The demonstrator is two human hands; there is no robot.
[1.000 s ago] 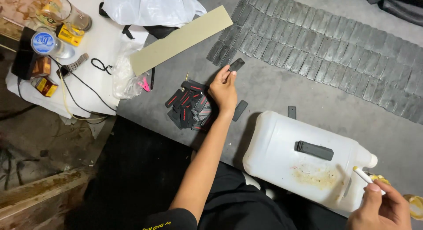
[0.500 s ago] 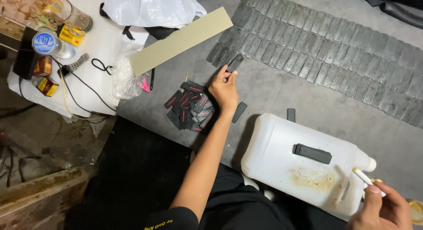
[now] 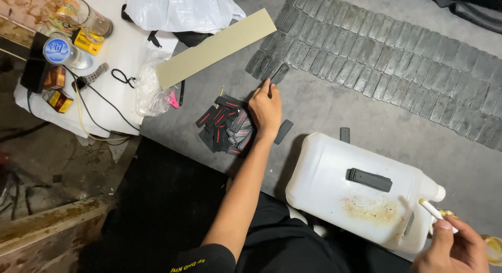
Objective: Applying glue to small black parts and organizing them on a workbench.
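Observation:
My left hand (image 3: 265,110) reaches forward over the grey floor. Its fingertips pinch the near end of a dark flat piece (image 3: 281,73), which lies against the near left corner of the rows of dark flat pieces (image 3: 387,48). Just left of that hand is a pile of black and red pieces (image 3: 224,126). My right hand (image 3: 454,247), at the bottom right, holds a thin white stick (image 3: 430,207) with a yellow tip. A small stack of dark pieces (image 3: 370,179) rests on a white plastic jug (image 3: 334,192) lying on its side.
Two loose dark pieces (image 3: 283,131) (image 3: 344,134) lie near the jug. A beige strip (image 3: 215,47) lies at the back. A white cloth (image 3: 112,53) at the left carries a bottle (image 3: 60,51), a glass, small boxes, a watch and beads. A plastic bag (image 3: 178,9) sits behind.
My left hand has lowered the dark piece from above the floor down against the corner of the rows. The right hand has stayed put.

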